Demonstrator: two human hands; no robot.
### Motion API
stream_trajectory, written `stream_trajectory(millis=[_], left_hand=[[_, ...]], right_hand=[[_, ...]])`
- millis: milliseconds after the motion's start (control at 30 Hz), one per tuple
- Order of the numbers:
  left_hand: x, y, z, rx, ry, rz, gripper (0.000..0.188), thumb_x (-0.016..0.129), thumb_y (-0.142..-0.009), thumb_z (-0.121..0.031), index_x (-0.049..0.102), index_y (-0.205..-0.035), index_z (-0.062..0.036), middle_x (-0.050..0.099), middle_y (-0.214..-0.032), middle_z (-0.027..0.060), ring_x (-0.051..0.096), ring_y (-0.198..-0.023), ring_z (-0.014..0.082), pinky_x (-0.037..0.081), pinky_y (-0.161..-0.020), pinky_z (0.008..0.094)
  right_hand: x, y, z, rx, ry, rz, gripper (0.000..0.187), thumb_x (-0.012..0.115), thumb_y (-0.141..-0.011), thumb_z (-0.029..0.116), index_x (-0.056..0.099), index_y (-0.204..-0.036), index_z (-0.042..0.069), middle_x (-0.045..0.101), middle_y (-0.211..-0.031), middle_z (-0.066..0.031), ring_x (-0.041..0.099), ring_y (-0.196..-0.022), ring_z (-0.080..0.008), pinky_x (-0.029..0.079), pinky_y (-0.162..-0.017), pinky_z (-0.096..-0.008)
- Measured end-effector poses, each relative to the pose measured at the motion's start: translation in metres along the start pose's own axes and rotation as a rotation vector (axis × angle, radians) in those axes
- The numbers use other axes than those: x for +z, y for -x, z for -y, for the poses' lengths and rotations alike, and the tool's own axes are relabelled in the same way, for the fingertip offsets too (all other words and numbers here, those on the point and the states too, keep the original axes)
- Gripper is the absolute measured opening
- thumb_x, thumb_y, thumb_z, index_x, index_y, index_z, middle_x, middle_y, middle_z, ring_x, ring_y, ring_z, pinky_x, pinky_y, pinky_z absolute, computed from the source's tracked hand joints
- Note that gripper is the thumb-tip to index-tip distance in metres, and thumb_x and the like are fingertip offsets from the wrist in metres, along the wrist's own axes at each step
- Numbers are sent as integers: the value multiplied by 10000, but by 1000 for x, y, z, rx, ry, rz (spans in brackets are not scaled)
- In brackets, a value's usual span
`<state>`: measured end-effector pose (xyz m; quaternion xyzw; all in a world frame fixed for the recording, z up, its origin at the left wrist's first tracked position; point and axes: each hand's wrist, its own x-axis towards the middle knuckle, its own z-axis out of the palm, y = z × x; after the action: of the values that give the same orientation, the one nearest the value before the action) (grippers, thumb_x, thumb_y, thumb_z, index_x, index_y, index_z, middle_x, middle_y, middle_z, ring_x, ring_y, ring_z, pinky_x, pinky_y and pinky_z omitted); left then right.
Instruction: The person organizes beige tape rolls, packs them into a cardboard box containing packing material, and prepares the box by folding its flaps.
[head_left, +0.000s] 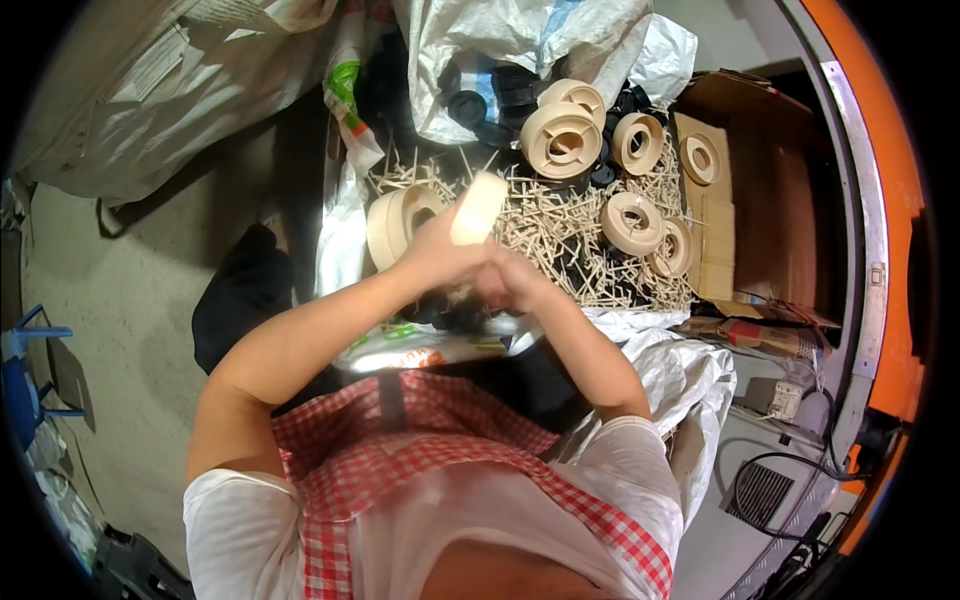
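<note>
My left hand [447, 250] is closed around a cream plastic ring [480, 208], which stands tilted on its edge above the work surface. My right hand [515, 278] meets it just below the ring; its fingers are smeared by motion, so what they hold, if anything, cannot be made out. Beside my left hand sit more cream rings [383, 230]. Many thin cream plastic sticks [550, 225] lie scattered in a heap beyond my hands. On the heap rest several round cream parts, among them a large one with inner spokes [560, 142] and a smaller one [632, 223].
Black round parts [467, 108] lie at the back by a white woven sack [520, 40]. An opened cardboard box [765, 190] stands at the right, with one cream ring [700, 160] on its flap. An orange frame [870, 200] and a grey machine [740, 480] border the right side.
</note>
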<state>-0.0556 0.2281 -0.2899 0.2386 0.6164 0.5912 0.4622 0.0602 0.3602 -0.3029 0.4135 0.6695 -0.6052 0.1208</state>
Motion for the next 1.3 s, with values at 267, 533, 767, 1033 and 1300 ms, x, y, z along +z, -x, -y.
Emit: stream_trajectory(millis=[267, 533, 767, 1033, 1300], left_hand=[[-33, -12, 11, -145, -575, -237, 681, 591, -707, -160, 329, -1324, -35, 354, -1343, 216, 452, -1153, 351, 394, -942, 388], [-29, -17, -16, 106, -691, -312, 743, 678, -748, -293, 329, -1337, -3, 356, -1349, 197, 417, -1174, 323, 368, -962, 393], [-40, -33, -45, 10, 928, -317, 322, 543, -800, -41, 500, -1119, -19, 567, -1029, 84, 575, -919, 171, 471, -825, 336], [-40, -31, -63, 46, 583, -548, 584, 646, -735, -57, 289, -1196, -59, 457, -1111, 102, 495, -1000, 184, 457, -830, 324], [-26, -20, -62, 95, 457, -306, 570, 707, -737, -113, 418, -1224, -45, 546, -1075, 77, 547, -965, 154, 468, -829, 316]], right_hand=[[-67, -119, 19, -502, 546, -1018, 774, 761, -653, 317, 380, -1211, -62, 528, -1110, -229, 493, -1068, -357, 374, -924, -390], [-69, -108, 26, -779, -136, -903, 478, 508, -826, 292, 450, -1177, -28, 556, -1099, -185, 544, -990, -313, 348, -975, -420], [-10, -38, 93, -583, -1210, 155, 426, 383, -924, 337, 504, -1155, 0, 603, -1021, -161, 594, -887, -241, 481, -821, -389], [-63, -188, 21, -720, 1067, -700, 382, 577, -703, 115, 553, -1078, 46, 585, -976, -162, 538, -920, -337, 416, -837, -438], [-60, -88, 59, -854, 439, -922, 233, 472, -858, 134, 564, -1044, 28, 575, -949, -173, 525, -940, -327, 410, -843, -394]])
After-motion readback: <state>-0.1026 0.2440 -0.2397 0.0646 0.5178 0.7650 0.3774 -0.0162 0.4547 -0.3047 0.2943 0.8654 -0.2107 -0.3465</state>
